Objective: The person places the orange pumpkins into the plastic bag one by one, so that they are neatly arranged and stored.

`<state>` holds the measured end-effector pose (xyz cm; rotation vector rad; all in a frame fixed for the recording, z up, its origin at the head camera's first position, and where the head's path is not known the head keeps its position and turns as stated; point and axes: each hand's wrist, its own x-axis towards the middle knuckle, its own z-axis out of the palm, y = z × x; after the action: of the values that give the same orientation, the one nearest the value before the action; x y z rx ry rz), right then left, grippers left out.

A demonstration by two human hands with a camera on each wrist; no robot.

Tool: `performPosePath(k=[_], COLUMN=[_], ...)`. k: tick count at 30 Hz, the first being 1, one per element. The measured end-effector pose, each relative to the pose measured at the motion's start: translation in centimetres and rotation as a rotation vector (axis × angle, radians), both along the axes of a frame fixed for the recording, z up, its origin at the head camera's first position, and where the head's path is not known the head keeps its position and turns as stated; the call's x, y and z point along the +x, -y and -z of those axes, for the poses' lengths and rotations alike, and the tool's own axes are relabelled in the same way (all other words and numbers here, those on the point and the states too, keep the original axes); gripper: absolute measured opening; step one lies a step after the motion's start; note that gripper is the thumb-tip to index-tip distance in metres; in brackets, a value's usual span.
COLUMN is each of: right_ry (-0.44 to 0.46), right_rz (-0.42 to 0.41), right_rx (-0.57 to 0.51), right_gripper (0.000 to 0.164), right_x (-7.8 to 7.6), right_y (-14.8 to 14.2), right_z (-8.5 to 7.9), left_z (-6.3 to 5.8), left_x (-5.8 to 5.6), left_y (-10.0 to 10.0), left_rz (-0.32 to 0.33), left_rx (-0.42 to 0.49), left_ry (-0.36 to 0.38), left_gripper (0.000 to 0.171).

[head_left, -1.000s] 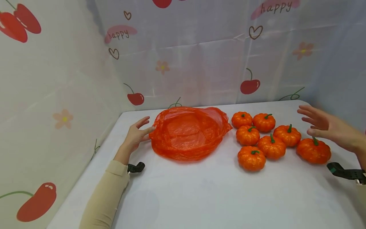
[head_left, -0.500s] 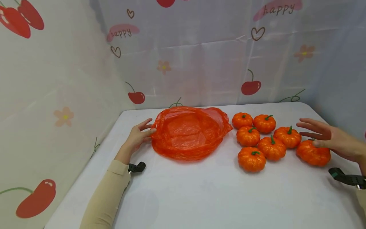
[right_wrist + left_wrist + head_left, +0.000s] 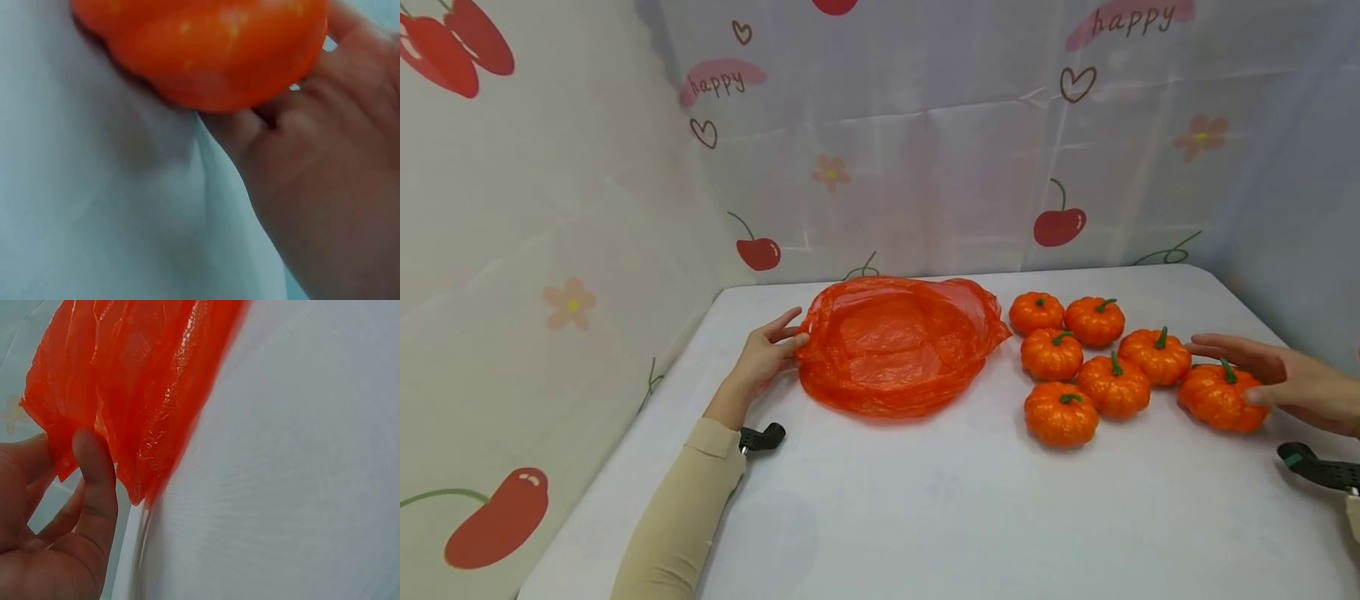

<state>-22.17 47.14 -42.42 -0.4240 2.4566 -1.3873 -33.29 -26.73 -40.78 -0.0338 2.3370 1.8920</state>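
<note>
A translucent orange-red plastic bag [image 3: 891, 398] lies spread at the back of the white table, its mouth facing up. At its left end, my left hand [image 3: 763, 357] pinches the bag's edge. The left wrist view shows the thumb [image 3: 97, 475] in front of the film and fingers behind it. On the far right, my right hand [image 3: 1311, 387] is at the rightmost orange pumpkin [image 3: 1217, 400]. Its fingers extend behind the pumpkin, and its thumb touches the right side. In the right wrist view the pumpkin [image 3: 212, 56] hides most of the fingers.
Several more small orange pumpkins with green stems, such as the front one [image 3: 1060, 417], stand between the bag and my right hand. White table [image 3: 925, 517] stretches in front of them. A printed curtain [image 3: 917, 183] hangs behind the table and along its sides.
My right hand has come down from above the rightmost pumpkin to its right side, with the fingers now behind it. My left hand stays at the bag's edge. The pumpkins keep their places.
</note>
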Motion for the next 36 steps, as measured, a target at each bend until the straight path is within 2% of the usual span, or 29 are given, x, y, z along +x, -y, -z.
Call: performPosePath(k=[4, 11, 19, 27, 36], right_ry=[0.039, -0.051, 0.038, 0.112, 0.073], right_rz=[-0.009, -0.029, -0.061, -0.04, -0.011], right_rx=[0.027, 0.132, 0.081, 0.074, 0.082], right_gripper=[0.069, 0.064, 0.062, 0.064, 0.064], right_x=[0.1, -0.1, 0.5, 0.6, 0.5], right_y=[-0.5, -0.9, -1.6, -1.6, -1.9], right_z=[0.4, 0.5, 0.4, 0.5, 0.4], left_z=[0.1, 0.0, 0.1, 0.1, 0.1], left_x=[-0.1, 0.1, 0.3, 0.4, 0.1], left_y=[0.0, 0.0, -0.2, -0.1, -0.1], left_rz=[0.0, 0.02, 0.029, 0.038, 0.024], left_rx=[0.005, 0.024, 0.007, 0.015, 0.014], left_ry=[0.005, -0.017, 0.005, 0.017, 0.021], left_gripper=[0.06, 0.053, 0.052, 0.054, 0.054])
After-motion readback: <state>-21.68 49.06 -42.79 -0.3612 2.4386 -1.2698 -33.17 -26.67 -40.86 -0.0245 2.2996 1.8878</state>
